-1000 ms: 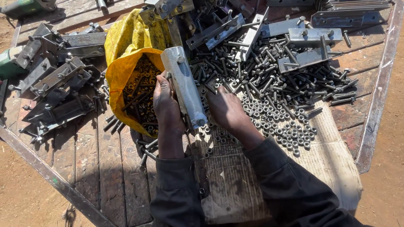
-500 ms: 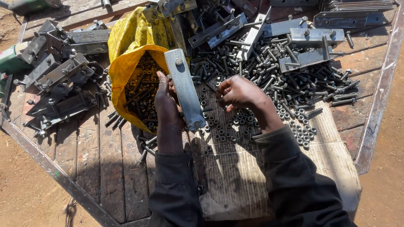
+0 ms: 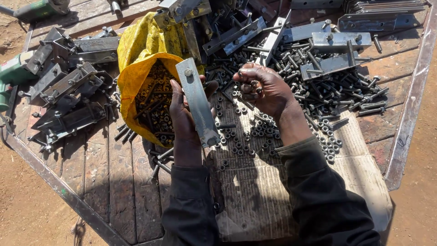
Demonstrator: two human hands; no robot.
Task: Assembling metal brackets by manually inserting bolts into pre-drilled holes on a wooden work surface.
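Upright, a flat grey metal plate [image 3: 197,101] with a bolt near its top is gripped in the left hand [image 3: 182,111], just beside the open yellow sack [image 3: 136,68] of bolts. Several small nuts [image 3: 249,86] are cupped in the curled right hand [image 3: 264,89], raised above loose nuts and bolts strewn over cardboard [image 3: 255,196] on the wooden counter [image 3: 104,173].
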